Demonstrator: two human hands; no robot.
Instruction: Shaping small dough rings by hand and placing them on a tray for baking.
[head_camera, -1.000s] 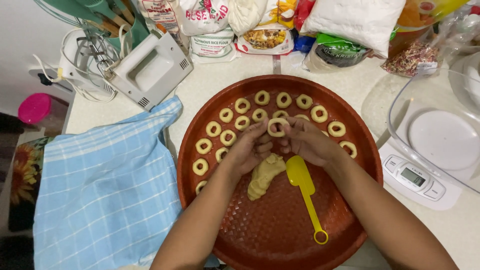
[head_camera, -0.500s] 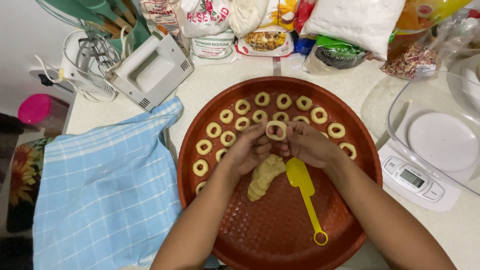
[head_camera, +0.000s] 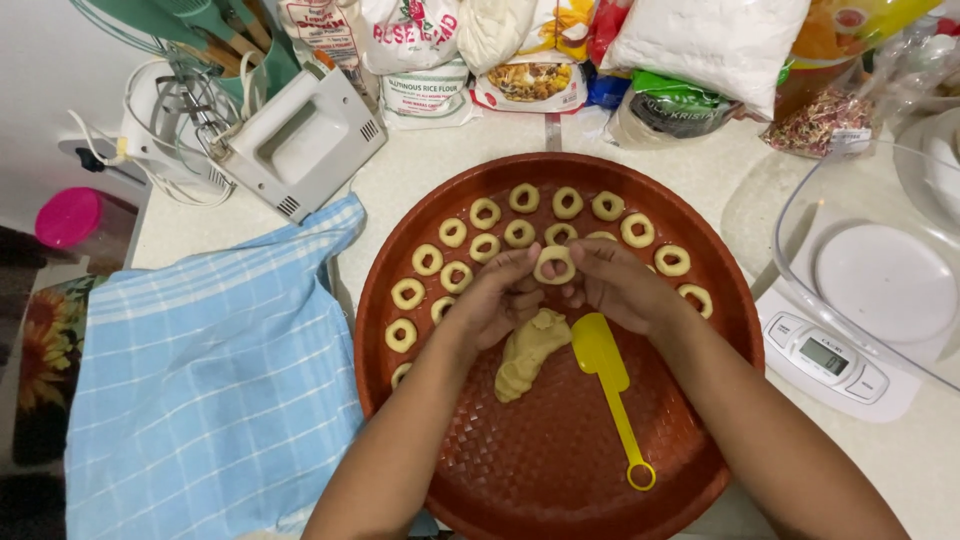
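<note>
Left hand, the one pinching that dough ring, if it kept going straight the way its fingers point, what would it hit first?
The left hand points up-right across the round tray. Past the dough ring it holds, it would probably first meet the shaped rings lying just beyond, though its height above them is unclear.

Yellow spatula, blue checked cloth

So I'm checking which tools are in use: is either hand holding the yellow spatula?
No, the yellow spatula lies loose on the tray while both hands pinch a dough ring.
</note>
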